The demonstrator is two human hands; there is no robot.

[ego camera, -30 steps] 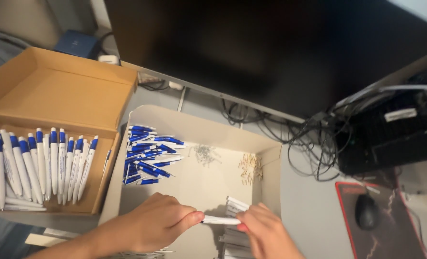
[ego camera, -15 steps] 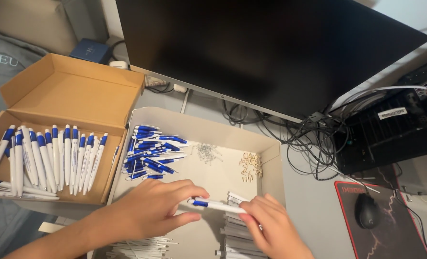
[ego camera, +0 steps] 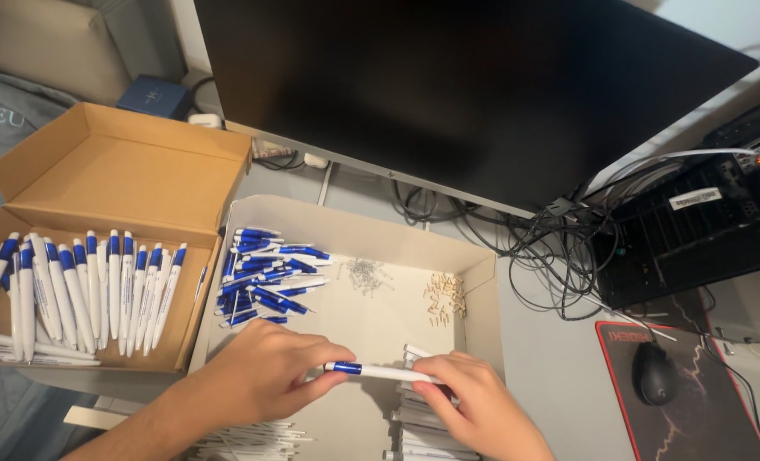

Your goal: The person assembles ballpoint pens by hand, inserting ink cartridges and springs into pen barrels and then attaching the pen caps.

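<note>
Both hands hold one white pen (ego camera: pixel 380 372) with a blue end over a shallow white tray (ego camera: pixel 354 226) on the surface. The left hand (ego camera: pixel 265 367) has its grip clamped on the pen's blue end; the right hand (ego camera: pixel 470 401) has its grip clamped on the white end. Blue pen parts (ego camera: pixel 265 277) lie in the tray's far left corner. A cardboard box (ego camera: pixel 115 171) of finished pens (ego camera: pixel 90 290) sits to the left.

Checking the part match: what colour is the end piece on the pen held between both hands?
Blue, on a white barrel: the pen, clearest in the head view.
</note>
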